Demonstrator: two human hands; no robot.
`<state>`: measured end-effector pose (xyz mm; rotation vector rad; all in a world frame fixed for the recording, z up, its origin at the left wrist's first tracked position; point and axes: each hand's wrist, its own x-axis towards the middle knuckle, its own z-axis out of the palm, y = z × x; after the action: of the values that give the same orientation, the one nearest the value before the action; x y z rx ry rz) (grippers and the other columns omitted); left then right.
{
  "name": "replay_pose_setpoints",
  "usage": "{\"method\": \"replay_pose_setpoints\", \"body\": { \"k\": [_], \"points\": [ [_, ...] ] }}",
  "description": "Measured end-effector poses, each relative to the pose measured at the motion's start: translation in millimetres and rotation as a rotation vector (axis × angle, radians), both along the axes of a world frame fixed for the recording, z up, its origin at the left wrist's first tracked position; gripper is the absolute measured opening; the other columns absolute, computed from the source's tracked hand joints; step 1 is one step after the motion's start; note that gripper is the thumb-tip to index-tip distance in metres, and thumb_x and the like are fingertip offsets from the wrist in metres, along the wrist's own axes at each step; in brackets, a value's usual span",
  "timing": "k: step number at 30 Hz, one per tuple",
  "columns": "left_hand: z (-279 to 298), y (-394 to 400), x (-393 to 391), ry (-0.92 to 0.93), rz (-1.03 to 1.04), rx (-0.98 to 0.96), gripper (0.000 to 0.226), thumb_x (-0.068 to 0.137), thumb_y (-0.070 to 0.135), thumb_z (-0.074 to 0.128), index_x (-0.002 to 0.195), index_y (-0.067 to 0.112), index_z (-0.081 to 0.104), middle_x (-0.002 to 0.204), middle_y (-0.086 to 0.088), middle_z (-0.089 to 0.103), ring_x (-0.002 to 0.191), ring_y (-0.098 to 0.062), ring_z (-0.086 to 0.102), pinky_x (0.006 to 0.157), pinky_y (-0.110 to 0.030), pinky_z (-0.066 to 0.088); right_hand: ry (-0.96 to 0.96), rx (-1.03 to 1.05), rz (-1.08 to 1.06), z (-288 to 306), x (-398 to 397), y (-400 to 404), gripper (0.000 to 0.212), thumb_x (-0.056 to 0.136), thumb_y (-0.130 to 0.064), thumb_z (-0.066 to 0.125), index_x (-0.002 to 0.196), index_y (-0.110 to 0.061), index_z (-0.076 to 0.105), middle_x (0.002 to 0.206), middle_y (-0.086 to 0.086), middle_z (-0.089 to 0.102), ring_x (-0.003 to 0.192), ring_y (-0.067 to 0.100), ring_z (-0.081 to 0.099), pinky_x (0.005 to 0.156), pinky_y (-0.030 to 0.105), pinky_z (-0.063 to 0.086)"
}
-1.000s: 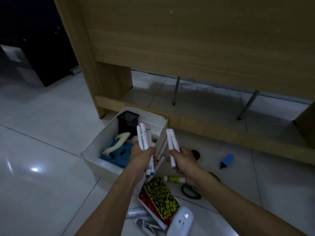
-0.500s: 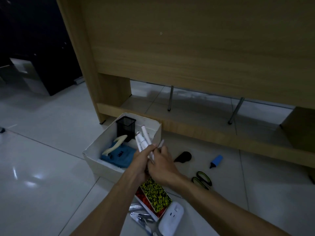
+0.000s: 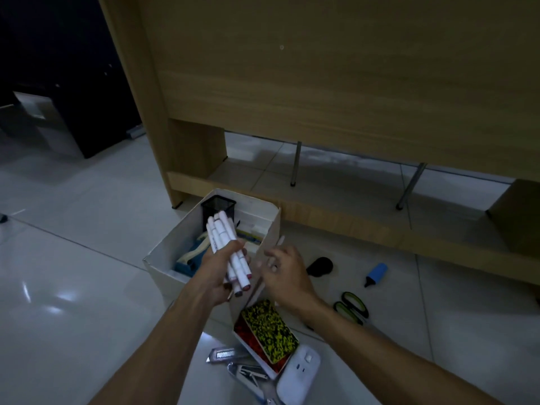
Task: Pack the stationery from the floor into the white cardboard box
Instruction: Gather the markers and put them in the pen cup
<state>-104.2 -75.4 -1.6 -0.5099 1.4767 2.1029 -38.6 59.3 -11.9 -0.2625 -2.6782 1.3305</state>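
The white cardboard box (image 3: 172, 244) sits open on the tiled floor, holding a black mesh pen cup (image 3: 217, 206) and a blue item with a cream tool (image 3: 190, 255). My left hand (image 3: 216, 276) grips a bundle of several white markers (image 3: 223, 238) above the box's near right corner. My right hand (image 3: 285, 270) hovers just right of the bundle with relaxed fingers and holds nothing. A thin white stick (image 3: 280, 241) pokes up behind its fingers by the box wall.
Loose on the floor are a black object (image 3: 320, 266), a blue highlighter (image 3: 377, 273), green-handled scissors (image 3: 352, 306), a yellow-black notebook (image 3: 270, 330), a white plug adapter (image 3: 298, 375), a utility knife (image 3: 223, 353) and a metal stapler (image 3: 248, 372). A wooden desk (image 3: 321, 83) stands behind the box.
A second ago each hand held markers. The hands came together, all the markers ended up in my left hand, and my right hand has drawn away to the right with nothing in it.
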Motion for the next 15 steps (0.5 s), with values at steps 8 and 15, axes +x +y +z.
{"method": "replay_pose_setpoints", "body": {
  "k": [8, 15],
  "points": [
    [-20, 0, -7, 0.118, -0.071, -0.091, 0.036, 0.088, 0.013, 0.064, 0.122, 0.004, 0.058, 0.081, -0.01, 0.066, 0.069, -0.022, 0.061, 0.053, -0.027, 0.051, -0.449, 0.125, 0.112, -83, -13, 31, 0.047, 0.097, -0.031, 0.048, 0.142, -0.02, 0.041, 0.137, 0.013, 0.042, 0.12, 0.03, 0.049, 0.098, 0.038, 0.046],
    [-32, -2, -16, 0.147, -0.137, -0.093, 0.038, 0.084, 0.013, 0.069, 0.12, 0.006, 0.059, 0.078, -0.01, 0.066, 0.065, -0.022, 0.062, 0.061, -0.033, 0.053, -0.525, 0.507, 0.238, -125, -47, 10, 0.045, 0.097, -0.045, 0.035, 0.14, -0.03, 0.035, 0.129, 0.012, 0.046, 0.11, 0.034, 0.049, 0.085, 0.039, 0.043]
  ]
}}
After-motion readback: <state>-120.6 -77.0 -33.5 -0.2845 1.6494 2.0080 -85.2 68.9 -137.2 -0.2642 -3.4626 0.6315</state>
